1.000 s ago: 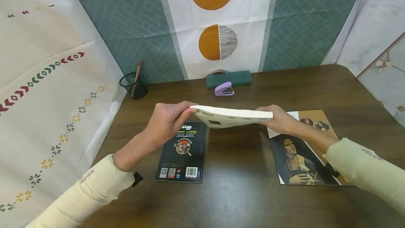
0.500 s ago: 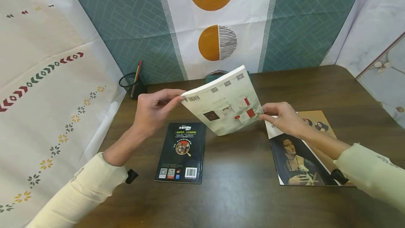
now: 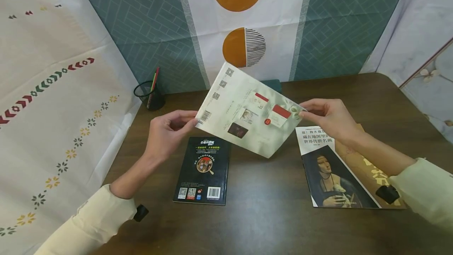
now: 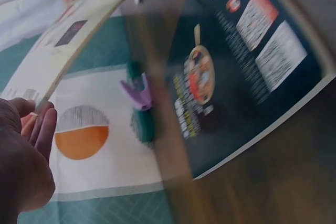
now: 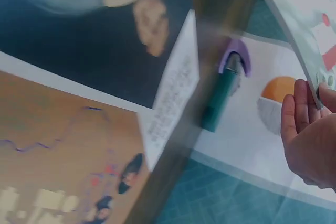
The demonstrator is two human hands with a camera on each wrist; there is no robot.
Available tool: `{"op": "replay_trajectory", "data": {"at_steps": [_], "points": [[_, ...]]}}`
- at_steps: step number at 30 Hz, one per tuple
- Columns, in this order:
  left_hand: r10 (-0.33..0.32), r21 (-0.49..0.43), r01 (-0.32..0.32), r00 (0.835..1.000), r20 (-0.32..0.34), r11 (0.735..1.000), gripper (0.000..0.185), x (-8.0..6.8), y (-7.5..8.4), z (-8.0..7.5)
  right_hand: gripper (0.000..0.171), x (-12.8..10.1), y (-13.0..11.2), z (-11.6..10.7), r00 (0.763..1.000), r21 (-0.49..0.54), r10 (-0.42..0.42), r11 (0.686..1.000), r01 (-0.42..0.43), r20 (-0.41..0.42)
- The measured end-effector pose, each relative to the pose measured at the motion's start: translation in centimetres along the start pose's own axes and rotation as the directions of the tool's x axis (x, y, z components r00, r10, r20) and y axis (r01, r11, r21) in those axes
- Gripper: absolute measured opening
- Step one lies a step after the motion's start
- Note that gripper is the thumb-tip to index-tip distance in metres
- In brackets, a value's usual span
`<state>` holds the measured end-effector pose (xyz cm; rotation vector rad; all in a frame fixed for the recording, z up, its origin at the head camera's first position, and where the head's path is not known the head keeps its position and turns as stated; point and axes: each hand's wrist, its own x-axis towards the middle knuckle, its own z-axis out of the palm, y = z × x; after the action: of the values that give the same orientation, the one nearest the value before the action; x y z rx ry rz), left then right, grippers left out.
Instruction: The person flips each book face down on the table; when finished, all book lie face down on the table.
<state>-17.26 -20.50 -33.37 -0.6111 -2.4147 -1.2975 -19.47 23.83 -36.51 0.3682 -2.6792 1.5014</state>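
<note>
Head view: a pale book (image 3: pixel 247 115) is held tilted in the air above the dark worktop (image 3: pixel 269 215), back cover toward the camera. It hides most of a green case (image 3: pixel 273 84) at the far edge; the purple stapler (image 4: pixel 137 92) shows only in the blurred wrist views. The left hand (image 3: pixel 166 133) pinches the book's left corner, the right hand (image 3: pixel 330 119) its right corner. A mesh cup (image 3: pixel 150 95) holds pencils. A black book (image 3: pixel 203 170) and an art magazine (image 3: pixel 336 172) lie flat below.

A pale cream book (image 3: pixel 247 115) is tilted upright above the table, back cover showing.
</note>
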Motion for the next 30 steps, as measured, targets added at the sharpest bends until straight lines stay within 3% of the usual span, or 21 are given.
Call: {"op": "replay_trajectory", "data": {"at_steps": [5, 13, 21, 30], "points": [[-0.133, -0.058, 0.138, 0.987, 0.086, 0.989, 0.021, -1.8, -0.3, 0.5, 0.033, 0.6, -1.4, -0.8, 0.997, -0.002, 0.051, 0.999, -0.051, -0.054], [-0.283, -0.103, 0.309, 0.935, 0.212, 0.945, 0.017, -4.6, -0.5, 2.0, 0.035, 1.9, -3.1, -0.7, 0.994, 0.016, 0.049, 0.999, -0.048, -0.094], [-0.372, -0.190, 0.458, 0.855, 0.363, 0.868, 0.021, -7.9, -0.8, 4.4, 0.030, 3.4, -4.0, 1.0, 0.995, 0.046, 0.023, 0.999, -0.018, -0.097], [-0.478, -0.278, 0.632, 0.749, 0.458, 0.724, 0.024, -10.0, 0.1, 6.7, 0.027, 5.2, -4.0, 3.1, 0.995, 0.069, 0.028, 0.997, -0.022, -0.092]]}}
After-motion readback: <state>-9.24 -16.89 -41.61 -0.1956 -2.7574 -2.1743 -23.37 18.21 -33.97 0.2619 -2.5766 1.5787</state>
